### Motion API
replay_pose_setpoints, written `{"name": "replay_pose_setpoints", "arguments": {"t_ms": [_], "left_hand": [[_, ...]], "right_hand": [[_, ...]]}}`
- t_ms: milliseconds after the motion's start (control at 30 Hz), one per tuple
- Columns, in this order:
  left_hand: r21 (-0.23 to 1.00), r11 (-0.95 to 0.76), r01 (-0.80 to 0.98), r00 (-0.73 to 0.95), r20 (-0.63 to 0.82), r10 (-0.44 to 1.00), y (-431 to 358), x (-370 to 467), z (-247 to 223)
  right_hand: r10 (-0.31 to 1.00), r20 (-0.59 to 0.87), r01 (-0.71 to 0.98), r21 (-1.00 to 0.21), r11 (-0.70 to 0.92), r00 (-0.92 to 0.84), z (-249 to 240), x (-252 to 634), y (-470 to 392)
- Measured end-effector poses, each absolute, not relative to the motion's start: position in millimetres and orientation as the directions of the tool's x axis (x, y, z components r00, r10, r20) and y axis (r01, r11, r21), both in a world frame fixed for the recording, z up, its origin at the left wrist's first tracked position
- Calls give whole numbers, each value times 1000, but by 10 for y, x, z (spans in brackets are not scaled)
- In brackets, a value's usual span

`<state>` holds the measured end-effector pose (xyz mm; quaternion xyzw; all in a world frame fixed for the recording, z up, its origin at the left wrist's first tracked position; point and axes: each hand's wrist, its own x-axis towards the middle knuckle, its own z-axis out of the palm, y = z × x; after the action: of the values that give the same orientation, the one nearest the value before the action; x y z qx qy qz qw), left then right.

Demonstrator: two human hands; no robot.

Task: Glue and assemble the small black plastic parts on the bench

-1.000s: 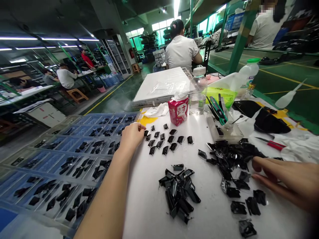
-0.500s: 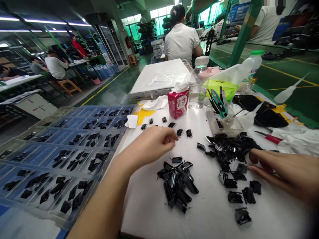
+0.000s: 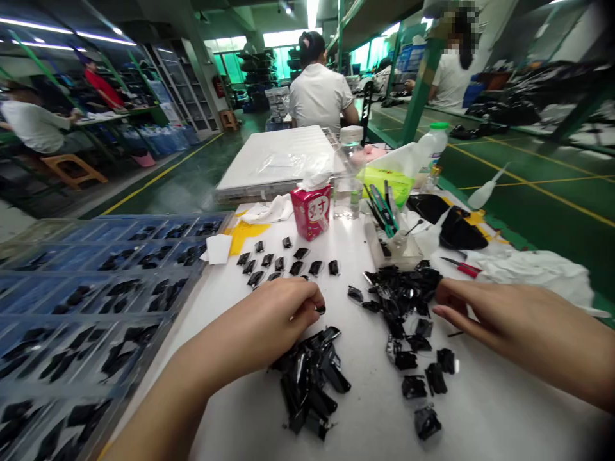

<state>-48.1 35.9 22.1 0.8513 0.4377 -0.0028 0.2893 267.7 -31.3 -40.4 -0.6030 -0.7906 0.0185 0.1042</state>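
Observation:
My left hand (image 3: 276, 314) is closed in a pinch over the near pile of glossy black plastic pieces (image 3: 312, 384). A dark end of one small black piece (image 3: 320, 310) shows at its fingertips. My right hand (image 3: 485, 310) is at the right edge of a larger heap of black pieces (image 3: 403, 291), fingers bent and close together. A thin dark tip (image 3: 454, 333) sticks out below that hand; what it belongs to is hidden. Several loose black pieces with clear film (image 3: 426, 422) lie below the heap. Others lie in rough rows (image 3: 298, 253) beyond my left hand.
A divided blue tray (image 3: 144, 333) with black pieces in its compartments stands at the left. Behind are a red tissue pack (image 3: 311, 211), a clear bottle (image 3: 350, 173) and a box of cutters and tools (image 3: 384, 246). Red-handled pliers (image 3: 462, 267) lie right. A person (image 3: 319, 89) sits ahead.
My left hand has come down and nearer to the near pile; the single piece just above that pile is gone from its spot. My right hand stays by the heap. The view has turned right.

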Motion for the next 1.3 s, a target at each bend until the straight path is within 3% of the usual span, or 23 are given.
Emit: {"name": "replay_pose_setpoints", "arguments": {"t_ms": [100,200,300,433,667,800,1000,1167,1300], "left_hand": [[703,-282,653,612,-271,743,332,-372,221],[895,74,440,633,-368,681,269,-216,186],[905,360,228,658,-416,628,214,-93,133],[840,533,102,653,-461,601,174,-32,89],[795,607,1,680,-445,582,110,-15,73],[811,584,-29,701,-400,590,113,-17,70],[839,542,-39,665,-383,641,123,-17,41],[874,483,-49,619,-353,702,121,6,23],[894,447,-23,609,-342,716,115,21,45]], "right_hand": [[979,119,956,-224,188,-165,-209,2611,-208],[958,283,928,-366,72,38,-157,2658,-35],[896,412,889,-455,45,165,-282,2764,175],[913,387,857,-506,94,128,-536,2786,405],[904,376,822,-567,53,201,-543,2771,431],[879,403,850,-526,-8,257,-491,2854,410],[911,368,867,-499,23,188,-481,2827,379],[863,442,852,-523,25,246,-432,2867,361],[874,452,835,-539,109,178,-417,2848,379]]}}
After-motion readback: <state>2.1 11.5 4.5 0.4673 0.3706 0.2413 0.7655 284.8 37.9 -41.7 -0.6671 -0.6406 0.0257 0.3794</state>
